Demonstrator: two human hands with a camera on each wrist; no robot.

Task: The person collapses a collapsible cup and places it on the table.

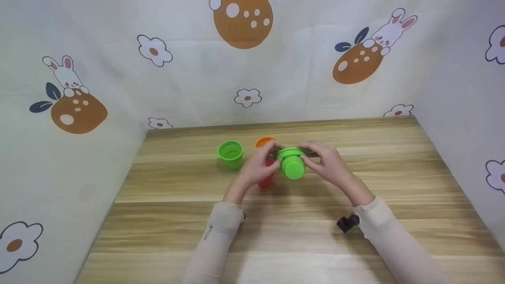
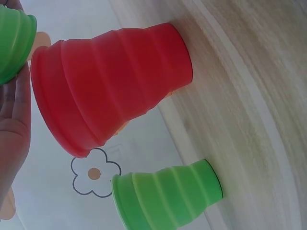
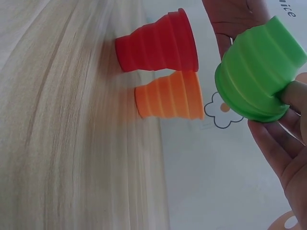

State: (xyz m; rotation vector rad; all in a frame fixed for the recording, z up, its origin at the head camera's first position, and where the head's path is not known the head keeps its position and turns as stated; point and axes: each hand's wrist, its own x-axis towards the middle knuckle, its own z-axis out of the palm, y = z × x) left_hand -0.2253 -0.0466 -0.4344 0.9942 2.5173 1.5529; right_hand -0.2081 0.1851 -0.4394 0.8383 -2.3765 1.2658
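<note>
Both hands hold a green ribbed cup (image 1: pixel 294 169) above the table, tilted with its base towards the head camera. On its left side my left hand (image 1: pixel 256 167) grips near the rim, fingers over the far side. The right hand (image 1: pixel 331 163) pinches the opposite side; in the right wrist view its thumb presses into the cup wall. Just beside my left hand stands a red cup (image 2: pixel 110 86), upright and partly hidden in the head view. An orange cup (image 3: pixel 170 96) stands behind the red one. Further left is a second green cup (image 1: pixel 230 152), upright with its mouth up.
The wood-grain table (image 1: pixel 177 232) is enclosed by a pale cloth backdrop (image 1: pixel 197 86) printed with rabbits and flowers, at the back and both sides. A black wrist device (image 1: pixel 348 223) sits at the right sleeve.
</note>
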